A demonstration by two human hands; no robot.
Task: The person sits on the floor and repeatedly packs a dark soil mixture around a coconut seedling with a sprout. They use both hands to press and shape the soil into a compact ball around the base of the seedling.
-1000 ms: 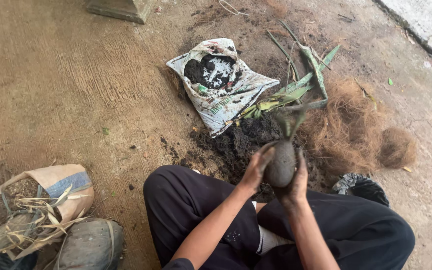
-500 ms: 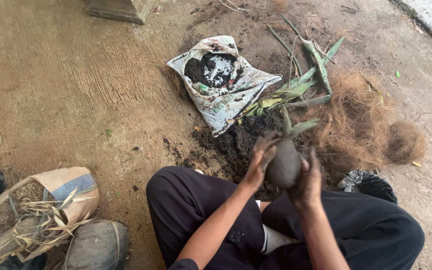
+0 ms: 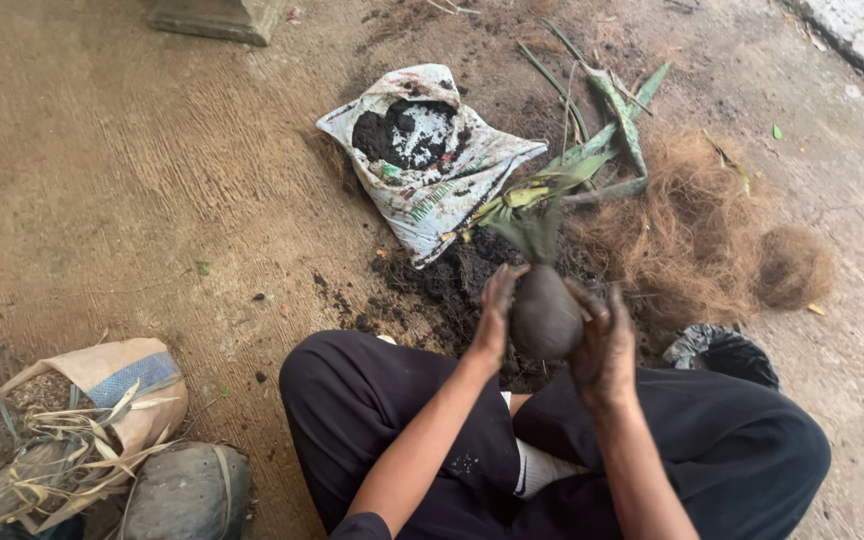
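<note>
Just below the centre of the frame, a dark, rounded soil ball (image 3: 544, 312) with a tuft of green leaves (image 3: 532, 228) sprouting from its top was cupped between two soil-smeared hands: the left hand (image 3: 497, 310) pressed its fingers against the ball's left side, and the right hand (image 3: 604, 345) wrapped around its right side, so both were closed on it. The person sat on a rough, sandy-brown concrete floor (image 3: 132, 200) in black trousers (image 3: 382, 400), knees spread across the bottom of the frame, with a strip of white sock (image 3: 542, 468) showing between them. Directly behind the ball lay a loose heap of black soil (image 3: 452, 280). Beyond it, at upper centre, one crumpled white woven sack (image 3: 432, 160) lay open with dark soil inside. To its right, several long green leaves (image 3: 602, 150) lay over a fluffy mound of brown coconut fibre (image 3: 692, 240), with a smaller separate clump (image 3: 792, 265) at its right edge. One black plastic bag (image 3: 722, 350) sat just beside the right knee. In the lower left corner stood one tan sack (image 3: 102, 385) with a blue stripe, holding dry husks, and next to it one grey rounded bundle (image 3: 187, 490). A stone block (image 3: 217, 15) showed at the top edge.
</note>
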